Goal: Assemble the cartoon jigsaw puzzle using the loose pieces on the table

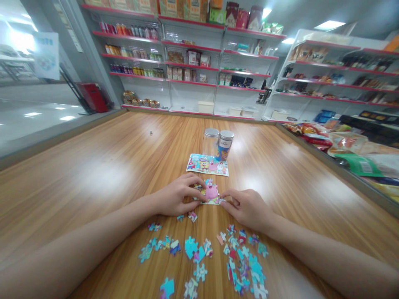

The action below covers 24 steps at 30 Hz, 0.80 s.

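A partly joined jigsaw puzzle [212, 192] with a pink cartoon figure lies flat on the wooden table. My left hand [179, 195] rests at its left side, fingers apart and curved over the edge, covering that part. At the lower right edge, my right hand [249, 206] pinches a small puzzle piece [222, 199] between thumb and forefinger, touching or very close to the joined part. Just beyond lies a printed picture card [207, 165] of cartoon characters. Loose puzzle pieces [190, 248] are scattered in front of both hands, some overlapping on the right [241, 265].
Behind the card stand a clear jar [211, 142] with a silver lid and a blue labelled can [225, 146]. A tiny object [151, 133] lies far left on the table [109, 166]. Packaged snacks [349, 145] line the right side. Stocked shelves [193, 64] stand behind.
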Each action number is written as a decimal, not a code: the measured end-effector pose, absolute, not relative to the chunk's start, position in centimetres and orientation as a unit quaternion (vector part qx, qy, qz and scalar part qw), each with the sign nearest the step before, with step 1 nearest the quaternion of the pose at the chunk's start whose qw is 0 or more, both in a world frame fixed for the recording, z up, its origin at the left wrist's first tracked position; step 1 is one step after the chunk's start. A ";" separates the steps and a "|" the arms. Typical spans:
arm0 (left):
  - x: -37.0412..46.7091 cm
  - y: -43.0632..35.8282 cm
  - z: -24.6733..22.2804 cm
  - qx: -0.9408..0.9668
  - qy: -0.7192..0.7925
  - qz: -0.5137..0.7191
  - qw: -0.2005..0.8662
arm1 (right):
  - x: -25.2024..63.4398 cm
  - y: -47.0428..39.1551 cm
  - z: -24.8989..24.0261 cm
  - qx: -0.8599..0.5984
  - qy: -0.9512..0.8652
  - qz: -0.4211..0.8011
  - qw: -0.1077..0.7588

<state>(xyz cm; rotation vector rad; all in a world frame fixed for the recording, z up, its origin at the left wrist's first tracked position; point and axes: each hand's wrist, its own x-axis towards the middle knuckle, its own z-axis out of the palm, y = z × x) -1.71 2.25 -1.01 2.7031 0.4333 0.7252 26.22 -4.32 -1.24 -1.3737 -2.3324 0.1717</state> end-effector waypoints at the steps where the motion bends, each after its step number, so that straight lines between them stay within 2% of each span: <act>1: -1.7 2.2 -1.0 0.943 0.152 0.254 0.154 | 26.2 -4.3 -1.2 -0.494 -0.840 0.062 0.215; 16: -1.7 2.2 -0.9 0.945 0.157 0.247 0.150 | 26.2 -4.3 -1.4 -0.498 -0.838 0.058 0.215; 24: -1.6 2.2 -0.9 0.944 0.153 0.250 0.152 | 26.5 -4.2 -1.3 -0.486 -0.837 0.099 0.230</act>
